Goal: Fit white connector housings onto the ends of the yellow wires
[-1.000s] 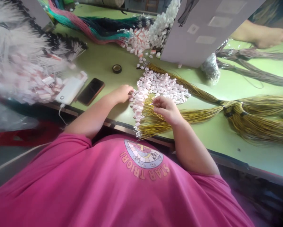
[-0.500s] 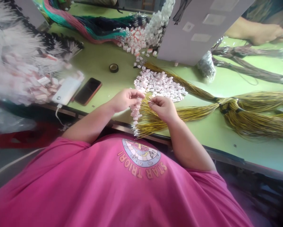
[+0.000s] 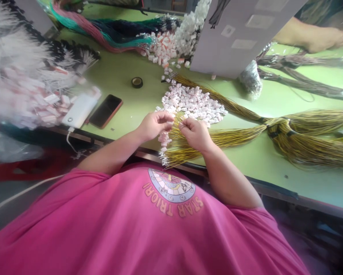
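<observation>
My left hand (image 3: 156, 125) is closed in a pinch, with what looks like a small white plastic connector housing at the fingertips. Facing it across a narrow gap, my right hand (image 3: 196, 134) pinches the end of a thin yellow wire. Beneath both hands fans a bundle of yellow-and-dark wires (image 3: 185, 153), with silvery terminals at its left ends. Several pinkish-white housings (image 3: 163, 139) sit along those ends, partly under my left hand. A heap of loose white housings (image 3: 188, 100) lies just beyond my fingers.
A phone (image 3: 106, 110), a white power bank (image 3: 81, 110) with a cable and a tape roll (image 3: 137, 82) lie to the left. Bundled wires (image 3: 309, 143) stretch right. A grey upright panel (image 3: 231, 42) stands behind, with another person's arm (image 3: 309, 35) beyond it.
My left hand has shifted slightly, its fingertips now lower and pressed together. My right hand has dipped a little and turned slightly toward the left hand. The wire bundles lie as before.
</observation>
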`<action>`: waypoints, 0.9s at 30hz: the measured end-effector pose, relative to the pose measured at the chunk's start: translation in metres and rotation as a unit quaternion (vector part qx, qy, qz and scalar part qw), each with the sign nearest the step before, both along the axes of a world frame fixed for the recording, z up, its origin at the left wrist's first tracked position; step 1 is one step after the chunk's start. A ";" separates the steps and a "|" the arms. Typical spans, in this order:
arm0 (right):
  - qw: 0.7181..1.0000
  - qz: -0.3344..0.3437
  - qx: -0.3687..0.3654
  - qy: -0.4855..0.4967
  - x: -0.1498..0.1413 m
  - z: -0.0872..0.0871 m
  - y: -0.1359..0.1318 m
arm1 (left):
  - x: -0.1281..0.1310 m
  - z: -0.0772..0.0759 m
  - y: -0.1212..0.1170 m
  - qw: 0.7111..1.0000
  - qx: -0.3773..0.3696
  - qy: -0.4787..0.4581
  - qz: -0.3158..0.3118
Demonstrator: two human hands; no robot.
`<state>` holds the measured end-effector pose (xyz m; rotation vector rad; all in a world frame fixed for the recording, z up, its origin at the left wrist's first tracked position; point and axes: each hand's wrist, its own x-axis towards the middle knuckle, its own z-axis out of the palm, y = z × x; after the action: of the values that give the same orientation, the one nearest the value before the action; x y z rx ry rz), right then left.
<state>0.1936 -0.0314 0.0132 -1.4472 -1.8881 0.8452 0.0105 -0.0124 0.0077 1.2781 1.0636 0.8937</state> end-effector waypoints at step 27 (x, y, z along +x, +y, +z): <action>0.978 -0.022 -0.090 0.186 0.005 -0.010 0.005 | -0.040 -0.022 0.099 0.835 0.232 0.483 -0.122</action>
<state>0.1988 -0.0263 0.0034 -1.3186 -1.5254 1.1992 -0.0299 0.0869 -0.0142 2.3472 1.4313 0.2526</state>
